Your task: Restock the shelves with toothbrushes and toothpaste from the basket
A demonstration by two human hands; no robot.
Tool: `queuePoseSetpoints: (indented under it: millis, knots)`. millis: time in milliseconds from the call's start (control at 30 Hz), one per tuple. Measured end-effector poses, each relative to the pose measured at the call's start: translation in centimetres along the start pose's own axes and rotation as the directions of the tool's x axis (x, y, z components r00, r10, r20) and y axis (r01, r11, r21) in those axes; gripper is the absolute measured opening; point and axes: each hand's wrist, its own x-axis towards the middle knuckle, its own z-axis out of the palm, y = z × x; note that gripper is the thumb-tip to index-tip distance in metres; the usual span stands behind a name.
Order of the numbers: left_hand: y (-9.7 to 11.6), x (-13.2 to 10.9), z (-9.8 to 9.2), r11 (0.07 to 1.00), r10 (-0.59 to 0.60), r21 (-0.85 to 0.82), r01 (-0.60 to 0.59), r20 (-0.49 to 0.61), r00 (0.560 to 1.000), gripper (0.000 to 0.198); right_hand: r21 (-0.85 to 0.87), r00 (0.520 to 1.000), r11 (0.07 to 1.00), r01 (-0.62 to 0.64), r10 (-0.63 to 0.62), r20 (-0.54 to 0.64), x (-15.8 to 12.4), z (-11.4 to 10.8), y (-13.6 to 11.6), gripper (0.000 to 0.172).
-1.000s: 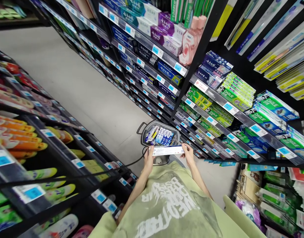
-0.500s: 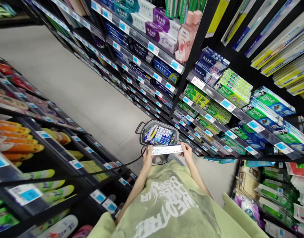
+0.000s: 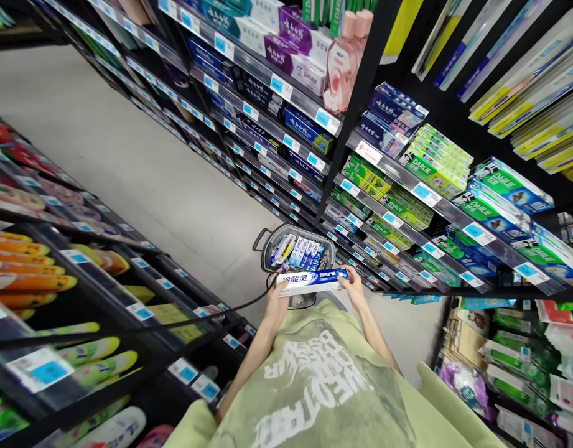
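A long white and blue toothpaste box (image 3: 310,282) lies level between my two hands, its printed blue face turned up. My left hand (image 3: 277,295) is closed on the left end of the box. The right end is gripped by my right hand (image 3: 351,286), with thumb and fingers around it. Just beyond the box stands a grey basket (image 3: 331,241) with a dark handle. Several blue and white toothpaste boxes (image 3: 306,253) and other packets lie inside it. The box and my hands cover the basket's near side.
Shelves with price labels (image 3: 426,194) rise on the right, stacked with green Darlie boxes (image 3: 430,168) and pink bottles (image 3: 340,71). Hanging toothbrush packs (image 3: 538,68) are at upper right. Left shelves carry orange bottles (image 3: 25,267). A grey floor (image 3: 174,180) runs between, and a dark cord (image 3: 239,306) crosses at left.
The toothpaste box has been turned in my hands: its plain white side with small print faced me before, and the blue lettered face shows now. Both hands keep their hold.
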Motion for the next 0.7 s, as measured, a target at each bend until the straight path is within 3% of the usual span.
queuePoseSetpoints:
  millis: [100,200,400,700]
  knots:
    - [0.4,-0.1,0.0,0.994,-0.007,-0.113,0.007,0.0,1.0,0.056,0.0,0.983,0.998,0.068,-0.067,0.171,-0.3,-0.4,-0.6,0.054]
    - [0.6,-0.1,0.0,0.989,0.012,-0.145,-0.012,-0.001,1.0,0.047,-0.011,0.965,0.997,0.08,-0.075,0.251,-0.3,-0.5,-0.8,0.054]
    - [1.0,-0.3,0.2,0.988,0.088,-0.129,-0.091,-0.03,0.996,0.04,-0.11,0.954,0.99,0.093,-0.056,0.296,-0.2,-0.6,-0.3,0.052]
    - [1.0,-0.5,0.2,0.984,0.098,-0.148,-0.102,-0.033,0.995,0.042,-0.143,0.948,0.985,0.101,-0.052,0.314,-0.1,-0.9,-0.1,0.051]
